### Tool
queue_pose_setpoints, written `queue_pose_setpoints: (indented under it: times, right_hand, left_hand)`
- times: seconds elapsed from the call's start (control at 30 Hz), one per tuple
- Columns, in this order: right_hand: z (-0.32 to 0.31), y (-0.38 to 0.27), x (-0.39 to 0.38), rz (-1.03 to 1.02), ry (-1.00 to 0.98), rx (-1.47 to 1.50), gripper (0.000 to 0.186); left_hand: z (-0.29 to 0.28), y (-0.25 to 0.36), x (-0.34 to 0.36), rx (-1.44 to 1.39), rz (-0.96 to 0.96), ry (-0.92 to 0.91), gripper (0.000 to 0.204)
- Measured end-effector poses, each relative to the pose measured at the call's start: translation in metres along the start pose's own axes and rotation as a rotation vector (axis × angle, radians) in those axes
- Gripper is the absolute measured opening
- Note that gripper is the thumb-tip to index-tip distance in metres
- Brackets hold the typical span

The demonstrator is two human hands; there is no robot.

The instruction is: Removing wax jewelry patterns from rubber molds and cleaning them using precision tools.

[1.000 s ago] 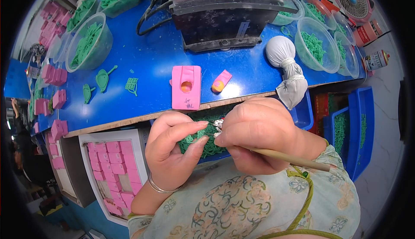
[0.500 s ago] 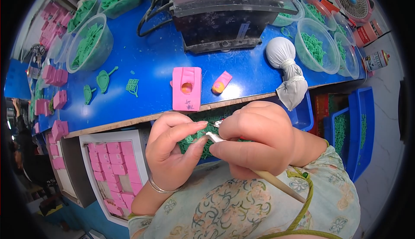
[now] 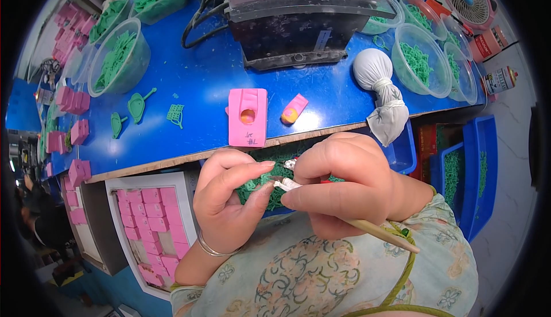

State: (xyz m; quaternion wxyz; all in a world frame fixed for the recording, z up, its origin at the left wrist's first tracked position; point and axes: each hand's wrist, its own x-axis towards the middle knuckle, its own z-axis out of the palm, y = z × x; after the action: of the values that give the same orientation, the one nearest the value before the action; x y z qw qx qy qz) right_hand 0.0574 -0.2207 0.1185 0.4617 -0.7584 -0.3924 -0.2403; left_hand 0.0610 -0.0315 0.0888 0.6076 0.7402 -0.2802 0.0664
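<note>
My left hand (image 3: 232,199), wearing a bracelet, pinches a small green piece (image 3: 266,177) between thumb and forefinger. My right hand (image 3: 338,188) grips a tool with a pale wooden handle (image 3: 385,235) and a white-wrapped front part (image 3: 288,184); its thin dark tip meets the green piece. A small silvery object (image 3: 290,164) shows by my right fingertips, too small to name. Below both hands is a blue tray of green scraps (image 3: 279,201). Just beyond lie a pink block (image 3: 247,133) with a hollow and a smaller pink-and-yellow piece (image 3: 295,108).
On the blue table (image 3: 189,87) are a dark machine (image 3: 295,36), tubs of green pieces (image 3: 129,67), green parts (image 3: 135,106), pink blocks (image 3: 77,136) and a white cloth bundle (image 3: 379,93). A white-framed tray (image 3: 120,242) of pink blocks sits lower left, blue bins (image 3: 478,191) lower right.
My right hand has turned: the handle's end swung down, then slightly back up, and the white-wrapped part came into view beside the green piece. My left hand has hardly moved.
</note>
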Motion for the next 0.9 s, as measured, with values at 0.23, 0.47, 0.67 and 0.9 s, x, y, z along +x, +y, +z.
queue_pose_setpoints:
  times: [0.23, 0.47, 0.67, 0.9]
  right_hand:
    - [0.0000, 0.0017, -0.0025, 0.007, -0.027, 0.001, 0.029]
    - [0.0018, 0.0022, -0.0071, -0.046, -0.050, -0.014, 0.023]
    - [0.0066, 0.0045, -0.0075, -0.072, 0.087, 0.002, 0.041]
    - [0.0070, 0.0017, -0.0076, -0.039, 0.071, 0.006, 0.036]
  left_hand:
    - [0.0003, -0.0005, -0.0004, -0.010, 0.011, -0.006, 0.033]
    - [-0.0007, 0.0000, -0.0012, -0.016, -0.005, -0.015, 0.033]
    - [0.0002, -0.0001, -0.0007, -0.021, 0.003, -0.001, 0.033]
    - [0.0001, -0.0002, -0.0007, -0.002, 0.006, 0.001, 0.033]
